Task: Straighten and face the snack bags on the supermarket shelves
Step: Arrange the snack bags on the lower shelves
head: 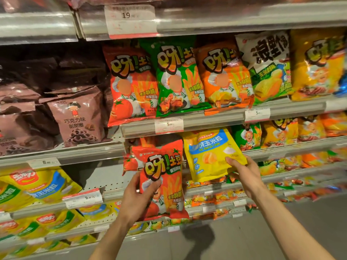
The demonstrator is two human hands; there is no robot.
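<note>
Supermarket aisle: price tags on snack-stocked shelves.

Only real gap is the bare back panel under the brown bags' shelf edge. The upper shelf is packed edge to edge, and the red bag and yellow bag block the row below.

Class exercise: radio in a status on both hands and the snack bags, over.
Left hand grips red tomato fries bag, upright, off the shelf. Right hand holds yellow corn bag, tilted. Nothing blocking either bag.

Head view: forward, slightly down, close to shelves.
</note>
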